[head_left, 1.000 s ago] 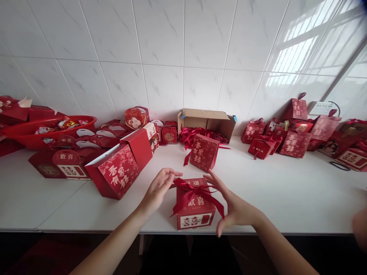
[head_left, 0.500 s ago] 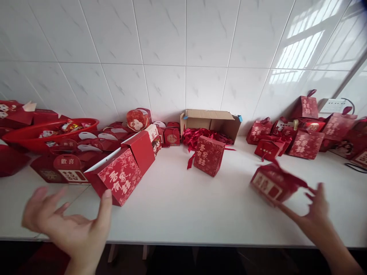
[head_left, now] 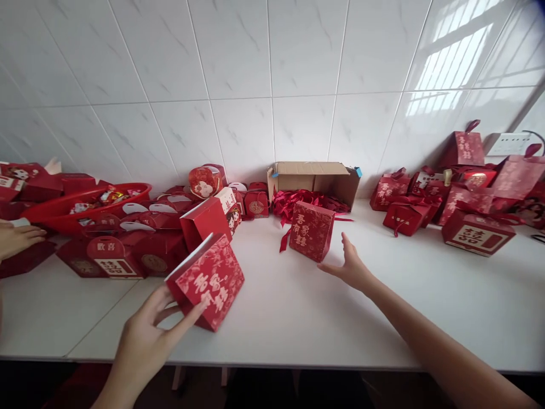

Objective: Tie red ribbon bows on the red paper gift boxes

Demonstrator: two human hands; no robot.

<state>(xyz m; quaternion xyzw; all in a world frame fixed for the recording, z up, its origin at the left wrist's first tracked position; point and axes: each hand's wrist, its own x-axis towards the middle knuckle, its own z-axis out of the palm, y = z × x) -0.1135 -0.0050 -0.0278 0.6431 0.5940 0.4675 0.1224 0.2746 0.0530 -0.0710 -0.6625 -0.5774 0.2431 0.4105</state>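
Observation:
My left hand (head_left: 159, 326) grips a red gift box (head_left: 215, 281) with a floral print and pale characters, thumb on its front face and fingers behind. The box is tilted over the table. My right hand (head_left: 347, 264) is open, thumb and fingers apart, just right of a matching gift box (head_left: 312, 232) that stands at the table's middle. Whether the thumb touches that box I cannot tell. Behind it, red ribbons (head_left: 298, 201) spill from a cardboard box (head_left: 313, 168) lying on its side.
Red boxes with handles (head_left: 114, 255) crowd the left, beside a red basin (head_left: 55, 218) of wrapped sweets. Another person's hand (head_left: 19, 238) is at the far left. Ribbon-tied boxes (head_left: 409, 216) cluster on the right below a power strip (head_left: 508, 144). A tiled wall (head_left: 238, 51) backs the table.
My right hand has let go of the handled box at the right cluster and moved left to the middle box. My left hand has taken hold of a floral gift box and pulled it nearer.

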